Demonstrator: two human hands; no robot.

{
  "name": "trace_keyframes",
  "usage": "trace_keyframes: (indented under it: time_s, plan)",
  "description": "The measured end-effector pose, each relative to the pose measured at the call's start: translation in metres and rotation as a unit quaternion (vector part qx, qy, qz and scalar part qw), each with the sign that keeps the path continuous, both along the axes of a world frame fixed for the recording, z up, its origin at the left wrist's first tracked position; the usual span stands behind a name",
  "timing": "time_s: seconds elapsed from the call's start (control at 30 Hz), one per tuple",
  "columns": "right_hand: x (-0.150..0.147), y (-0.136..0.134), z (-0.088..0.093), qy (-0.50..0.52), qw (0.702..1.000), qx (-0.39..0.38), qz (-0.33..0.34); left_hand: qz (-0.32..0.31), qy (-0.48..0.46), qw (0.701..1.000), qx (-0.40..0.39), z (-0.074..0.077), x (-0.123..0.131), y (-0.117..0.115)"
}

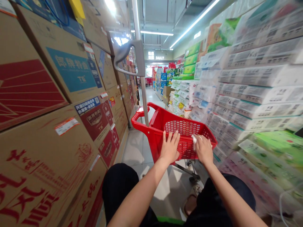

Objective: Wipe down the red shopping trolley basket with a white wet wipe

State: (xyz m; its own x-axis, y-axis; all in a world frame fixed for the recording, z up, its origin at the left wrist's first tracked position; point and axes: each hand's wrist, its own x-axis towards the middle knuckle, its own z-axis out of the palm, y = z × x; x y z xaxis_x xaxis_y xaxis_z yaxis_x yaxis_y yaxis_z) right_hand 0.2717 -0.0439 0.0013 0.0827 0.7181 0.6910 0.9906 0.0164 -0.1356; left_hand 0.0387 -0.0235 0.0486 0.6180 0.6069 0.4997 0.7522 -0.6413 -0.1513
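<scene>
A red plastic shopping basket on wheels (pixel 151 127) stands in the aisle in front of me, with a grey pull handle (pixel 132 56) rising on a metal pole. My left hand (pixel 169 147) lies on the basket's near rim with fingers spread and holds nothing. My right hand (pixel 203 148) is at the rim beside it, fingers closed on a small white cloth or tissue (pixel 194 140) pressed against the red mesh. My knees in dark trousers show below.
Stacked brown cardboard boxes (pixel 54 126) wall the left side. Piles of wrapped tissue and paper packs (pixel 255 94) line the right. The narrow tiled aisle (pixel 139 148) runs ahead towards more shelves.
</scene>
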Motion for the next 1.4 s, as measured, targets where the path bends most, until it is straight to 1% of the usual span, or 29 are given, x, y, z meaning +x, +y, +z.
trace_keyframes:
  time_s: [0.03, 0.13, 0.2, 0.27, 0.37, 0.43, 0.5, 0.57, 0.63, 0.7, 0.77, 0.83, 0.93, 1.0, 1.03, 1.07, 1.13, 1.2, 1.27, 1.33, 1.4]
  plan:
    - [-0.014, 0.004, 0.001, 0.003, 1.0, 0.005, 0.005, 0.002, 0.001, 1.0, -0.001, 0.0, 0.003, -0.001]
    - [-0.055, 0.012, 0.005, -0.013, 0.998, 0.012, 0.053, 0.009, 0.003, 1.0, 0.004, 0.0, 0.006, -0.003]
    - [-0.068, 0.012, 0.008, -0.027, 0.997, 0.014, 0.077, 0.009, 0.006, 1.0, 0.011, 0.001, 0.004, -0.004]
    - [-0.06, 0.007, 0.01, -0.049, 0.994, 0.005, 0.094, 0.006, 0.01, 1.0, 0.013, 0.002, 0.0, -0.005]
    - [-0.02, -0.005, 0.006, -0.08, 0.992, -0.009, 0.096, 0.001, 0.014, 1.0, 0.009, 0.003, -0.005, -0.005]
    - [0.007, -0.012, 0.001, -0.073, 0.995, -0.004, 0.062, 0.002, 0.012, 1.0, 0.009, 0.002, -0.005, -0.005]
    - [0.02, -0.015, -0.003, -0.05, 0.999, 0.008, 0.015, 0.005, 0.011, 1.0, 0.009, 0.001, -0.002, -0.005]
    - [0.01, -0.013, -0.004, -0.028, 0.999, 0.028, -0.026, 0.007, 0.011, 1.0, 0.008, -0.001, 0.004, -0.004]
    - [-0.016, -0.006, -0.002, -0.026, 0.998, 0.047, -0.04, 0.01, 0.01, 1.0, 0.008, -0.001, 0.008, -0.005]
    - [-0.045, 0.002, 0.001, -0.04, 0.997, 0.053, -0.027, 0.011, 0.01, 1.0, 0.012, -0.001, 0.011, -0.005]
    - [-0.062, 0.007, 0.004, -0.055, 0.997, 0.05, -0.01, 0.011, 0.013, 1.0, 0.017, -0.001, 0.01, -0.005]
    - [-0.059, 0.006, 0.006, -0.075, 0.996, 0.039, 0.008, 0.01, 0.018, 1.0, 0.02, 0.0, 0.007, -0.004]
    - [-0.03, -0.001, 0.002, -0.1, 0.994, 0.021, 0.022, 0.003, 0.02, 1.0, 0.019, 0.001, 0.002, -0.004]
    - [-0.014, -0.005, 0.0, -0.093, 0.995, 0.025, 0.001, 0.0, 0.018, 1.0, 0.016, 0.0, 0.003, -0.004]
    - [-0.011, -0.006, -0.001, -0.082, 0.996, 0.031, -0.018, 0.0, 0.015, 1.0, 0.015, 0.0, 0.004, -0.004]
    - [-0.014, -0.005, -0.001, -0.073, 0.996, 0.037, -0.036, 0.001, 0.013, 1.0, 0.013, -0.001, 0.006, -0.004]
    - [-0.031, -0.002, 0.0, -0.065, 0.996, 0.041, -0.047, 0.004, 0.009, 1.0, 0.012, -0.002, 0.01, -0.005]
    - [-0.054, 0.002, 0.003, -0.071, 0.996, 0.037, -0.028, 0.005, 0.006, 1.0, 0.018, -0.003, 0.012, -0.006]
    - [-0.071, 0.004, 0.006, -0.078, 0.996, 0.033, 0.003, 0.004, 0.006, 1.0, 0.028, -0.003, 0.011, -0.007]
    - [-0.071, 0.002, 0.007, -0.085, 0.995, 0.031, 0.032, 0.002, 0.013, 0.999, 0.035, -0.003, 0.008, -0.008]
    - [-0.055, -0.005, 0.007, -0.095, 0.993, 0.024, 0.058, 0.0, 0.02, 0.999, 0.035, -0.003, 0.004, -0.008]
